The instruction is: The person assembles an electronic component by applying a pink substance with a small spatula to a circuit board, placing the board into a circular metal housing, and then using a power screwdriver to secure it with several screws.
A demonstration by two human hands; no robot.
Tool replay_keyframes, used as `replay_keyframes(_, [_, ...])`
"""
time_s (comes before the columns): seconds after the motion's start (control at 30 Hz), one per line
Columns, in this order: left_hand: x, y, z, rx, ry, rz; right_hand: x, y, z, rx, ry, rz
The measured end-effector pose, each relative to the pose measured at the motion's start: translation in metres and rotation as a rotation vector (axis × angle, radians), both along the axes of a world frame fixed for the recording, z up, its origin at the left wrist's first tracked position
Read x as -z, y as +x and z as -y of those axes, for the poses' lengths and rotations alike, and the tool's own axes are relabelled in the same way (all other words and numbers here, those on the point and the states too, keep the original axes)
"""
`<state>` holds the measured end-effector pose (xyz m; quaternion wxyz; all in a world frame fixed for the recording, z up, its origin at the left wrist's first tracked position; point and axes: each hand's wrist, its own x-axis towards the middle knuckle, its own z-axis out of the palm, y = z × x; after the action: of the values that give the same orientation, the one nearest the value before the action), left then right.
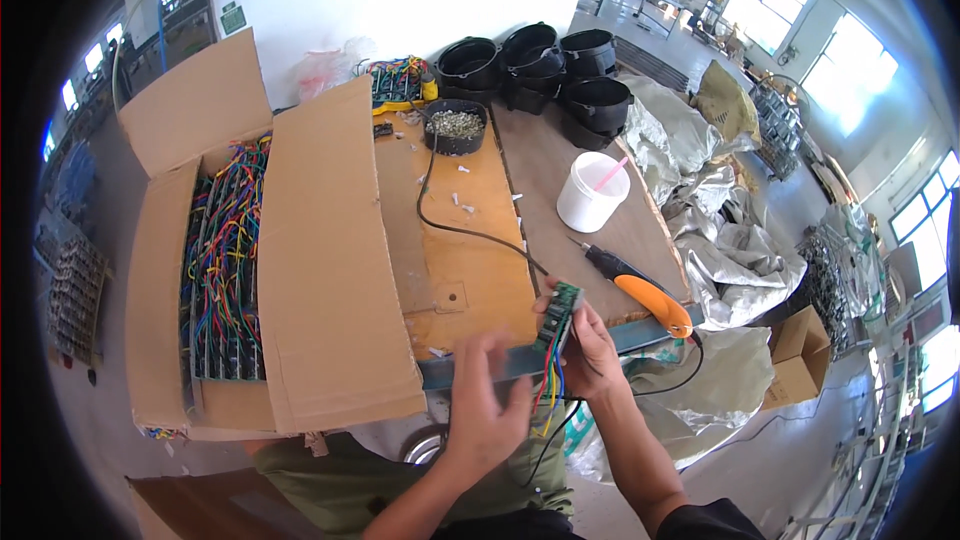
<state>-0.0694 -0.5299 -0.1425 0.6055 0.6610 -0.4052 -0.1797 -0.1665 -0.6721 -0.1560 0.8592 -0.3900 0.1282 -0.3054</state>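
Observation:
My right hand is closed around a small green circuit board, held upright above the near edge of the table. Red, blue, yellow and green wires hang down from the board. My left hand, partly blurred, is to the left of those wires with its thumb and fingers apart and nothing in it. On the table right of the board lies an orange and black electric screwdriver with a thin tip. A dark cable crosses the tabletop and passes behind the board.
At the left, an open cardboard box holds rows of wired boards. A black tray of small metal parts, a white tub and several black buckets stand on the table. Silvery sacks lie at the right.

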Motion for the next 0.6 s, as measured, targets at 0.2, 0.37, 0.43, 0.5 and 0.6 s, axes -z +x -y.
replay_keyframes(0.2, [-0.004,0.001,-0.015,0.309,0.149,-0.450,0.005,-0.012,-0.004,0.021,-0.306,-0.067])
replay_keyframes(0.37, [-0.016,0.005,-0.022,0.100,0.165,0.098,-0.007,-0.024,-0.007,-0.024,-0.626,-0.344])
replay_keyframes(0.43, [-0.016,0.009,-0.022,-0.026,0.061,0.248,-0.011,-0.029,-0.009,-0.093,-0.517,-0.337])
replay_keyframes(0.5, [-0.012,0.018,-0.016,-0.047,-0.011,0.202,-0.015,-0.035,-0.014,-0.207,-0.323,-0.325])
replay_keyframes(0.6, [-0.002,0.032,-0.004,0.127,-0.010,-0.258,-0.015,-0.035,-0.023,-0.214,-0.106,-0.247])
